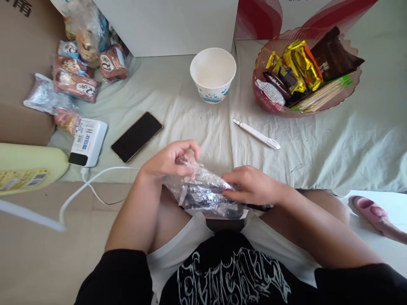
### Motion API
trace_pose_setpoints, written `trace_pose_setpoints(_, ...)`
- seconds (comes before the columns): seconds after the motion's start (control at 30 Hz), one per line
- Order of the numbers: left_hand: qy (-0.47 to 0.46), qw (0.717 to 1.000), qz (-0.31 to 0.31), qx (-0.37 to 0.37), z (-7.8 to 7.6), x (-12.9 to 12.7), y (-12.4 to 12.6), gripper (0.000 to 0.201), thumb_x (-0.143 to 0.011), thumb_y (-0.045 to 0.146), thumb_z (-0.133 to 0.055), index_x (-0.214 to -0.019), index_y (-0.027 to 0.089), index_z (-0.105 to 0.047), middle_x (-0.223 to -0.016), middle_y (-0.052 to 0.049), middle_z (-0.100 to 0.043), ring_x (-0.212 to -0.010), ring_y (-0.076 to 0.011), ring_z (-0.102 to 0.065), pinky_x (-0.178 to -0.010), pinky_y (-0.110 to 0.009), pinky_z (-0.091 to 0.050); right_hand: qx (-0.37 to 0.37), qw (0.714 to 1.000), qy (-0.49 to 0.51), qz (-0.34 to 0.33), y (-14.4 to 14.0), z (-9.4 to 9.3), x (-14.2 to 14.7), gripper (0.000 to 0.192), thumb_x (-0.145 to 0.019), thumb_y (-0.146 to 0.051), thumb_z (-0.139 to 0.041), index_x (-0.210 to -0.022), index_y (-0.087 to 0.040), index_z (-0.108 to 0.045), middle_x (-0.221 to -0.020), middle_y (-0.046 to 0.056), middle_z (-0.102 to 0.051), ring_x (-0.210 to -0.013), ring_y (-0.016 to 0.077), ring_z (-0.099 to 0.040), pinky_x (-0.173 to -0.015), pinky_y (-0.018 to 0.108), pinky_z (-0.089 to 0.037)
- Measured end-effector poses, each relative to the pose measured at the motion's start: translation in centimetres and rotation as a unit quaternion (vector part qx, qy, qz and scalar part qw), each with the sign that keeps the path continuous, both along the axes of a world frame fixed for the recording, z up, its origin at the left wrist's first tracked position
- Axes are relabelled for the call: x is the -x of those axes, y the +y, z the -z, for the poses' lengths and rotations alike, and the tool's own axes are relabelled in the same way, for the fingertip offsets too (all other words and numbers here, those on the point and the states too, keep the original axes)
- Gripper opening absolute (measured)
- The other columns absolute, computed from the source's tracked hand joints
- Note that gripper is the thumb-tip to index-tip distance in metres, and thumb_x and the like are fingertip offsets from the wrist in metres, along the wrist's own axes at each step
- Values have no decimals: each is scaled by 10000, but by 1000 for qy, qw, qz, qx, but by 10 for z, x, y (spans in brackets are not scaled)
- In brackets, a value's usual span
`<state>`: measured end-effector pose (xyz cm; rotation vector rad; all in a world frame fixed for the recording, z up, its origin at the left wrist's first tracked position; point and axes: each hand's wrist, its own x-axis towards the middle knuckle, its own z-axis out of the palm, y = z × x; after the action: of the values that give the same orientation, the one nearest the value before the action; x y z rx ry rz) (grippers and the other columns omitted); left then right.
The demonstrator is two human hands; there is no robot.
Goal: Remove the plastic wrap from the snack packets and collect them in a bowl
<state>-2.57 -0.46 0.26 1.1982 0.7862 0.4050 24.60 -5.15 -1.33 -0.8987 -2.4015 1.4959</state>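
One crinkled clear plastic bag (208, 174), its dark contents (203, 198) showing through, is held in front of a black printed shirt (229, 271) at the near edge of a pale green cloth (318, 156); the left hand (173, 159) pinches the film at upper left between thumb and curled fingers, while the right hand (254, 184) has its fingers clamped on the bag's right side. Beyond, on the cloth, a phone (137, 137) and a slim white cutter (256, 134) lie well apart, near an upright paper cup (213, 84) and a pink ribbed bowl (265, 103) of wrapped snacks (302, 65).
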Motion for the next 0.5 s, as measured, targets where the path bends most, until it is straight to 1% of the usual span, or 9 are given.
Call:
trace_pose_setpoints(0.03, -3, 999, -42, -9, 4, 3, 5, 340, -684, 342, -867, -871, 245, -599, -599, 23, -703, -490, -145, -642, -498, -256, -485, 19, 999, 12, 23, 2, 1, -1, 259, -963, -342, -603, -747, -203, -573, -614, -43, -528, -561, 91, -428, -572, 272, -312)
trace_pose_setpoints(0.1, -38, 983, -175, -26, 13, 3, 14, 442, -670, 510, -865, -931, 257, -614, -686, 2, -726, -572, -173, -676, -533, -288, -511, 67, 994, 45, 69, 7, 3, -4, 241, -944, -354, -622, -762, -199, -595, -627, -43, -554, -566, 82, -448, -568, 260, -336)
trace_pose_setpoints(0.17, -94, 951, -294, -33, 22, -5, 20, 536, -722, 687, -754, -1029, 264, -632, -933, -54, -789, -831, -232, -760, -654, -334, -585, 114, 978, 89, 149, 13, 6, -4, 245, -910, -403, -666, -786, -201, -607, -639, -37, -582, -573, 87, -486, -556, 253, -363)
trace_pose_setpoints(0.2, -121, 941, -315, -24, 26, -11, 22, 608, -740, 760, -696, -1082, 260, -645, -1097, -82, -794, -997, -263, -768, -749, -363, -616, 135, 963, 113, 204, 15, 8, -3, 268, -885, -438, -696, -793, -204, -600, -643, -34, -596, -575, 92, -509, -551, 253, -379)
trace_pose_setpoints(0.23, -144, 942, -304, -10, 30, -18, 24, 690, -736, 817, -669, -1130, 252, -660, -1250, -105, -769, -1146, -295, -745, -851, -393, -629, 153, 943, 133, 264, 19, 10, -1, 301, -853, -470, -728, -796, -210, -588, -647, -32, -609, -577, 100, -532, -550, 254, -397)
trace_pose_setpoints(0.3, -164, 964, -206, 31, 37, -31, 25, 863, -618, 842, -788, -1228, 241, -681, -1438, -131, -696, -1336, -349, -671, -1040, -446, -601, 178, 897, 160, 372, 25, 13, 2, 362, -788, -507, -786, -803, -221, -563, -649, -33, -626, -573, 116, -566, -549, 260, -428)
trace_pose_setpoints(0.33, -161, 975, -146, 38, 41, -37, 24, 910, -556, 771, -885, -1271, 245, -681, -1484, -137, -670, -1394, -365, -634, -1115, -464, -569, 185, 876, 168, 413, 29, 14, 4, 378, -767, -508, -805, -811, -225, -560, -653, -34, -633, -574, 123, -577, -554, 266, -443)
trace_pose_setpoints(0.43, -136, 990, -22, 16, 46, -47, 23, 1022, -516, 599, -995, -1417, 282, -630, -1592, -133, -583, -1504, -371, -536, -1248, -499, -463, 173, 843, 187, 474, 39, 18, 7, 380, -761, -495, -830, -842, -226, -574, -689, -25, -657, -607, 139, -615, -584, 284, -488)
trace_pose_setpoints(0.5, -93, 995, 8, -25, 47, -50, 22, 1122, -504, 580, -1004, -1500, 303, -567, -1635, -120, -532, -1542, -373, -486, -1275, -520, -423, 151, 838, 202, 483, 43, 22, 6, 361, -809, -499, -805, -864, -230, -571, -725, -17, -677, -650, 152, -654, -630, 305, -527)
